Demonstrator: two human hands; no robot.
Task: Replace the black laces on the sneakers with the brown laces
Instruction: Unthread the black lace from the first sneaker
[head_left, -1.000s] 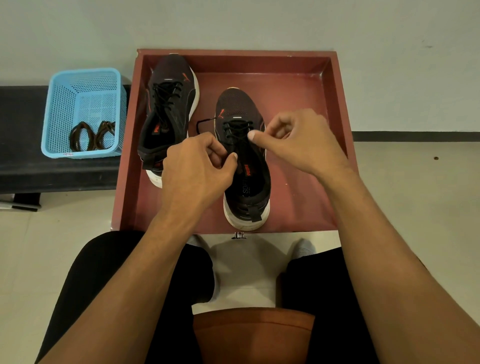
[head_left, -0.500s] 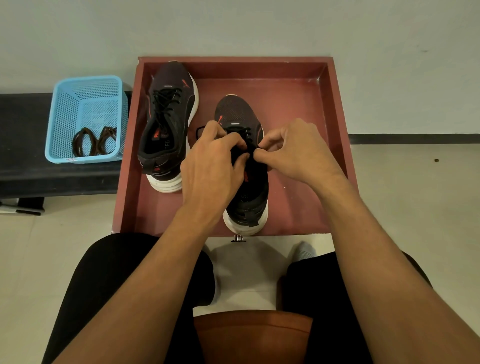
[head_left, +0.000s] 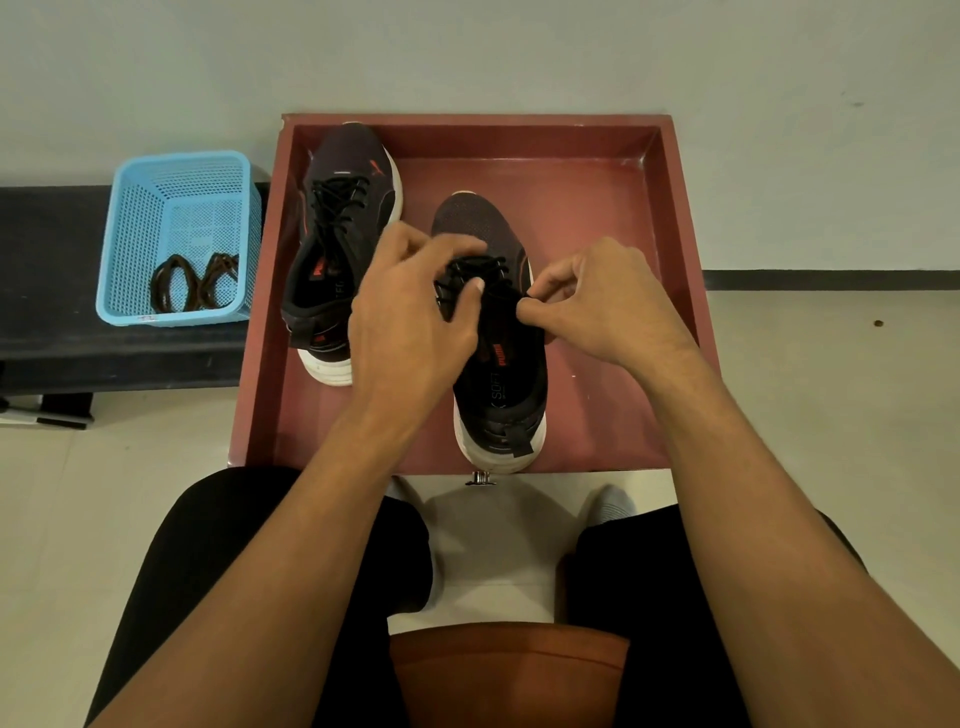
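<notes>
Two dark sneakers with white soles stand in a red tray. The left sneaker keeps its black laces tied. Over the right sneaker both my hands work at the black lace. My left hand has curled fingers and its thumb presses on the lacing. My right hand pinches the lace at the shoe's right eyelets. The brown laces lie coiled in a blue basket to the left.
The blue basket sits on a dark bench against the wall. My knees in black trousers are just below the tray's near edge. Pale floor lies to the right of the tray.
Both hands moved up from the tongue to the lacing and came closer together. The right hand went from a raised pinch to pinching low at the shoe's right side.
</notes>
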